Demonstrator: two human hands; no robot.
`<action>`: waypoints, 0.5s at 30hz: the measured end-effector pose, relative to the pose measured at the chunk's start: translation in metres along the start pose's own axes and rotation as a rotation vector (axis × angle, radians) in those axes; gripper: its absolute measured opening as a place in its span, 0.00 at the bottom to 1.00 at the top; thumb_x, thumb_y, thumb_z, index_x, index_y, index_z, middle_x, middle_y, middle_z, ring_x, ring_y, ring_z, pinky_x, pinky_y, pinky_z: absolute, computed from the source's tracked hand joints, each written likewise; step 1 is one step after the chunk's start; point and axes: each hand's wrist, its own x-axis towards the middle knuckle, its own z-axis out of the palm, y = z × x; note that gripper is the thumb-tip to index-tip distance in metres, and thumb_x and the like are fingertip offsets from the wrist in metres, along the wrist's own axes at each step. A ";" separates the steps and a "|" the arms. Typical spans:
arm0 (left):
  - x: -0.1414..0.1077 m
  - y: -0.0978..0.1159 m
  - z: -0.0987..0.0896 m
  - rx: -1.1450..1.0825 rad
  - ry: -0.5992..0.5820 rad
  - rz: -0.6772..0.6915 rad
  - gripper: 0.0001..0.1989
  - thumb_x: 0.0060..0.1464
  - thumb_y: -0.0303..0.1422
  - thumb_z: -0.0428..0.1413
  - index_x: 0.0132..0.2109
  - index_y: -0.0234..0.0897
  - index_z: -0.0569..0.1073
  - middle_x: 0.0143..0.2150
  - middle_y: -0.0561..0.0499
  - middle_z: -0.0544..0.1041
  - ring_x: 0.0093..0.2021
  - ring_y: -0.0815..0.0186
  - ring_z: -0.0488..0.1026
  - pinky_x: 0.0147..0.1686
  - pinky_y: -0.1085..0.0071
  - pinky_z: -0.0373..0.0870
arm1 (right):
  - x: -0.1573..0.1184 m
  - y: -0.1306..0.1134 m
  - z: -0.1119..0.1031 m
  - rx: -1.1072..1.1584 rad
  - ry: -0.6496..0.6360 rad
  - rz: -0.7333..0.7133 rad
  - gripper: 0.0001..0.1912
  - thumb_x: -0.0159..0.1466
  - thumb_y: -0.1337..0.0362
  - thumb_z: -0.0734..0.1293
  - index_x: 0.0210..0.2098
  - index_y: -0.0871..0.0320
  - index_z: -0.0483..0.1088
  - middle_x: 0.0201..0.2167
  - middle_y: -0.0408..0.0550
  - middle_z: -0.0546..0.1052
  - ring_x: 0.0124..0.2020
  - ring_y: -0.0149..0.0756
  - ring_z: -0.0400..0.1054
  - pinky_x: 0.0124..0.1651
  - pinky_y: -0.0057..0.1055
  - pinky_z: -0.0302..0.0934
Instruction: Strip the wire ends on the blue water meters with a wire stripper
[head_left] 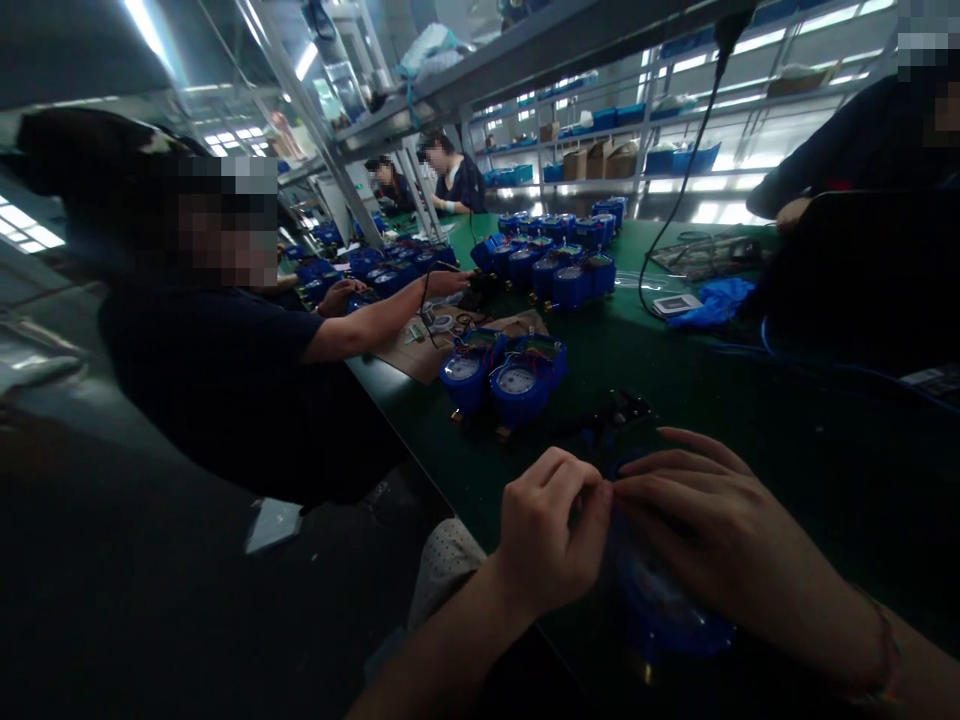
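Close in front of me a blue water meter (660, 600) with a round dial lies on the green table, partly covered by my hands. My left hand (551, 520) is closed in a pinch at its upper end, thumb against the index finger. My right hand (720, 520) reaches over the meter from the right, its thumb and fingertips pinched together and meeting the left fingertips. Whatever sits between the fingers is too small and dark to make out. Just beyond lies a dark hand tool (619, 410), possibly pliers or a cutter.
Two blue meters (517, 382) with exposed wires stand ahead, with rows of more meters (570, 285) behind. A co-worker (225, 340) on the left reaches across brown cardboard (412, 355). Another person (862, 200) sits at right, near a blue plastic bag (712, 300) and a hanging cable (686, 190).
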 end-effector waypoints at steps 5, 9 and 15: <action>-0.002 -0.007 0.011 -0.191 0.045 -0.240 0.14 0.68 0.38 0.51 0.35 0.35 0.70 0.33 0.51 0.69 0.33 0.70 0.69 0.31 0.74 0.62 | -0.001 0.001 0.004 -0.030 0.026 -0.014 0.08 0.70 0.67 0.64 0.44 0.50 0.74 0.40 0.34 0.79 0.43 0.27 0.74 0.66 0.39 0.52; 0.013 -0.029 0.011 -0.021 0.004 -0.273 0.21 0.72 0.41 0.41 0.37 0.36 0.71 0.33 0.51 0.73 0.33 0.69 0.71 0.35 0.72 0.68 | 0.000 -0.003 0.005 -0.071 0.031 -0.023 0.08 0.70 0.67 0.64 0.43 0.50 0.74 0.39 0.35 0.79 0.41 0.27 0.74 0.65 0.39 0.52; 0.041 -0.062 0.036 0.353 -0.170 -0.187 0.29 0.63 0.45 0.55 0.64 0.30 0.65 0.68 0.34 0.62 0.68 0.45 0.59 0.65 0.49 0.61 | 0.000 -0.002 0.004 -0.085 0.079 -0.113 0.12 0.72 0.66 0.60 0.42 0.51 0.75 0.39 0.36 0.80 0.39 0.27 0.75 0.65 0.34 0.51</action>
